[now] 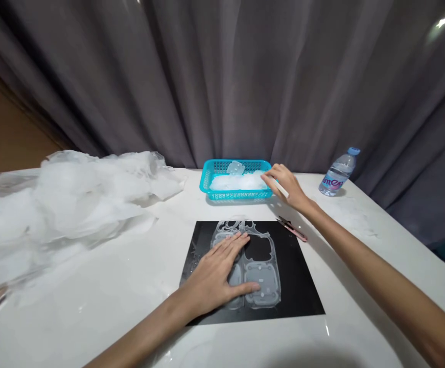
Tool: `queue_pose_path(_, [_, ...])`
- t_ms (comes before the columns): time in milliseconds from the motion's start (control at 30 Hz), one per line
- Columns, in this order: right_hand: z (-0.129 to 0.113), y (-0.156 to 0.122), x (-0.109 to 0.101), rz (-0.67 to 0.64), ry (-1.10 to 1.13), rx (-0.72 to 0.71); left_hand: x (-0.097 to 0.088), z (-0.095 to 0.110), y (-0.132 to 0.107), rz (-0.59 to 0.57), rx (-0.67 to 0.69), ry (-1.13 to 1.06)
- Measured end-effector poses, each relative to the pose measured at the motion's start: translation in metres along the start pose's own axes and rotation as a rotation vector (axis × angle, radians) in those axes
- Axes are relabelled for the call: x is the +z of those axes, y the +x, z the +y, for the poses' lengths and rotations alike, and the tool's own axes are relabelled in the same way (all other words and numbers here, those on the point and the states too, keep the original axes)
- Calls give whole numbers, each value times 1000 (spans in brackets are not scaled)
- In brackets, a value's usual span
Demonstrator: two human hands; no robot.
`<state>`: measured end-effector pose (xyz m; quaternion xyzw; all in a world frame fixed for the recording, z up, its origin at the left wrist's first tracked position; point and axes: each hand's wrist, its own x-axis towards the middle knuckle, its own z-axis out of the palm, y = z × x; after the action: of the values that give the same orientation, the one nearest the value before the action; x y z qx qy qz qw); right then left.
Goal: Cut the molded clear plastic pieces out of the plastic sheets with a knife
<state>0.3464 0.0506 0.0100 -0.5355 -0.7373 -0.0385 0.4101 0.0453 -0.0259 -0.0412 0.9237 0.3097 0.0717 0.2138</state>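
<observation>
My left hand point(220, 276) lies flat with fingers spread on a translucent moulded plastic sheet point(262, 282), covering part of its left half. One panel of the sheet is cut out, and the black mat point(299, 286) shows through. At the right end of a blue basket point(207, 180), my right hand point(283, 185) is closed round a slim white pen-like tool point(282, 190); its tip is hard to make out. White material point(237, 182) and a small clear piece point(236, 167) lie inside the basket. Pink-handled thread snips point(291, 229) rest across the mat's upper right edge.
Crumpled white plastic sheeting point(88, 189) spreads over the left of the white table point(115, 306). A water bottle point(337, 174) stands at the back right, with a thin whitish sheet point(354, 217) in front of it. A grey curtain point(207, 76) hangs behind.
</observation>
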Motion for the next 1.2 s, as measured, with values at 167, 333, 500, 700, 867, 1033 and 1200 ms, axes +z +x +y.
queue_pose_path(167, [-35,-74,-15,-191,163,54,3,-9,7,55,1,20])
queue_pose_path(333, [-76,-133,-36,-419,406,299,-1,-13,13,185,107,-20])
queue_pose_path(500, [-88,-137,-51,-524,556,260,-10,-6,10,35,384,-145])
queue_pose_path(700, [-89,-142,-48,-688,728,334,-10,-13,14,-114,394,-195])
queue_pose_path(867, [-89,-147,-42,-620,678,253,-7,-13,17,5,454,-35])
queue_pose_path(1033, [-89,-146,-47,-598,618,159,-3,0,7,165,623,94])
queue_pose_path(1200, [-88,-149,-47,-633,613,172,-1,3,1,197,692,109])
